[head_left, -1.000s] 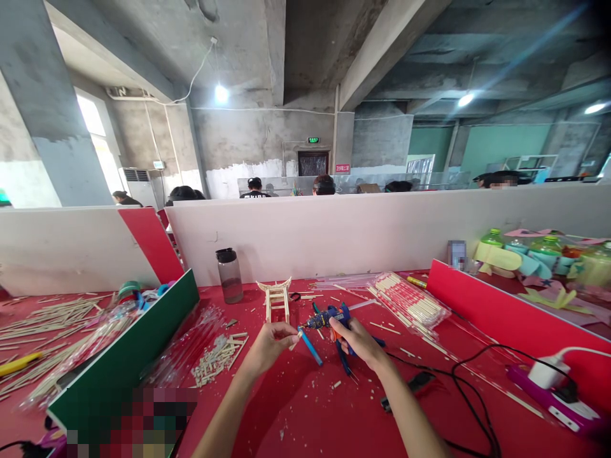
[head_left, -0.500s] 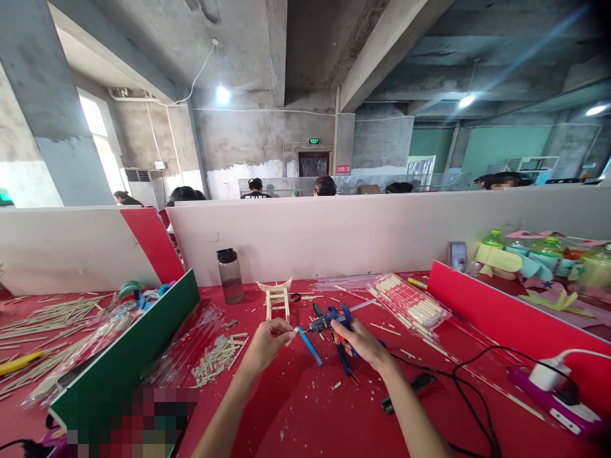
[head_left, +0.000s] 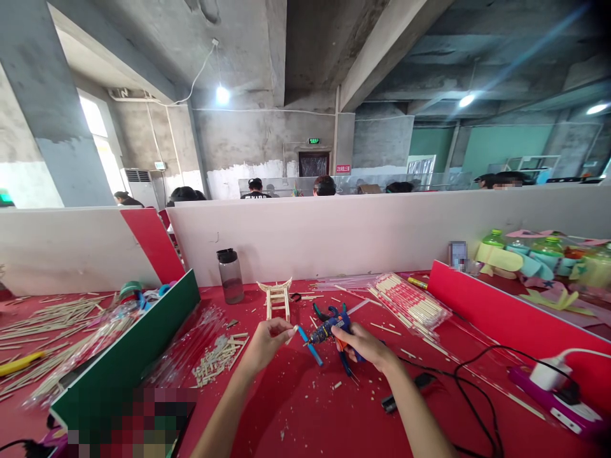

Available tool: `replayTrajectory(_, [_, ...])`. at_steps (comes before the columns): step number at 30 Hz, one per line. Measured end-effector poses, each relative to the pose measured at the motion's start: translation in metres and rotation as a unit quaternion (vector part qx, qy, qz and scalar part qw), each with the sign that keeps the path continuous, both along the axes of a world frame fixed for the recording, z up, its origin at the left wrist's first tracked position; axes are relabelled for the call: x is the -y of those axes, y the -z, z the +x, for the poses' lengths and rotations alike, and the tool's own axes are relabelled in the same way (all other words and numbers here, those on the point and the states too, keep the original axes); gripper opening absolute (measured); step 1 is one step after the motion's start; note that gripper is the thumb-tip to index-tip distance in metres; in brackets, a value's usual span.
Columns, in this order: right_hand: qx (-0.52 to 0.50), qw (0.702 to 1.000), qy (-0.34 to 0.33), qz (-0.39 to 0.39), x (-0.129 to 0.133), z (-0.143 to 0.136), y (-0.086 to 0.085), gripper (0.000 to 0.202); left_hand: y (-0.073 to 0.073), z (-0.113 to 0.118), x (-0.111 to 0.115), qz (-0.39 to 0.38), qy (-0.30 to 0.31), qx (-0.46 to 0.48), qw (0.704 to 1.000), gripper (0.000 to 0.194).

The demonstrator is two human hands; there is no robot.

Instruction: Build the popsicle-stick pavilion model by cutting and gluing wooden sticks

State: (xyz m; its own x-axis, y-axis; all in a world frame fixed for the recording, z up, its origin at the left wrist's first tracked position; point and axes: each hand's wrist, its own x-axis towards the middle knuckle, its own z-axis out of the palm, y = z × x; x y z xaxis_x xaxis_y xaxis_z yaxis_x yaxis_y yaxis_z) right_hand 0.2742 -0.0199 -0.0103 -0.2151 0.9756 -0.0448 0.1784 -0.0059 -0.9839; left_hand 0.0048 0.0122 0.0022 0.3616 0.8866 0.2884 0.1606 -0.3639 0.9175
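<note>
My right hand [head_left: 360,343] is wrapped round a blue glue gun [head_left: 329,327], whose nozzle points left and down over a blue strip [head_left: 316,355] on the table. My left hand [head_left: 268,340] is closed in a pinch on a small pale wooden piece [head_left: 289,338], largely hidden by the fingertips. A short gap separates the nozzle from that piece. Just beyond my left hand stands a little wooden stick frame [head_left: 277,299] with a curved top. Pliers [head_left: 344,366] lie partly hidden under the glue gun.
Cut stick pieces [head_left: 217,366] lie to the left, near a dark-capped water bottle [head_left: 230,277]. Bagged wooden sticks [head_left: 410,305] lie at the back right. A black cable [head_left: 470,375] runs towards a purple power strip [head_left: 558,401]. Low dividers, one green [head_left: 128,346], flank the red table.
The glue gun's nozzle has drawn slightly down and to the right, away from my left fingertips. My left hand stays nearly still with its piece.
</note>
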Motion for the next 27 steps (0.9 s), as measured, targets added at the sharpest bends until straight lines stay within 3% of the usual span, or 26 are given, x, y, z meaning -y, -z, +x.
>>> replayTrajectory(3, [-0.109, 0.994, -0.029, 0.000, 0.008, -0.001, -0.008, 0.050, -0.002, -0.003, -0.002, -0.022, -0.006, 0.033, 0.999, 0.039])
replayTrajectory(7, [-0.148, 0.988, 0.036, 0.032, 0.013, 0.003, -0.014, 0.038, -0.006, -0.005, -0.001, -0.054, -0.040, 0.064, 0.996, 0.042])
replayTrajectory(12, [0.032, 0.989, 0.139, 0.047, 0.000, 0.014, -0.002, 0.027, -0.014, -0.007, 0.004, -0.073, -0.079, 0.066, 0.992, 0.046])
replayTrajectory(18, [0.318, 0.916, 0.219, 0.110, -0.012, 0.025, 0.008, 0.028, -0.018, -0.012, 0.005, -0.067, -0.096, 0.057, 0.991, 0.044])
replayTrajectory(22, [0.370, 0.898, 0.226, 0.072, -0.011, 0.028, 0.009, 0.028, -0.019, -0.016, -0.001, -0.043, -0.090, 0.043, 0.994, 0.044])
replayTrajectory(27, [0.372, 0.902, 0.216, 0.048, -0.009, 0.033, 0.016, 0.021, -0.026, -0.024, -0.019, 0.046, -0.110, -0.004, 0.993, 0.040])
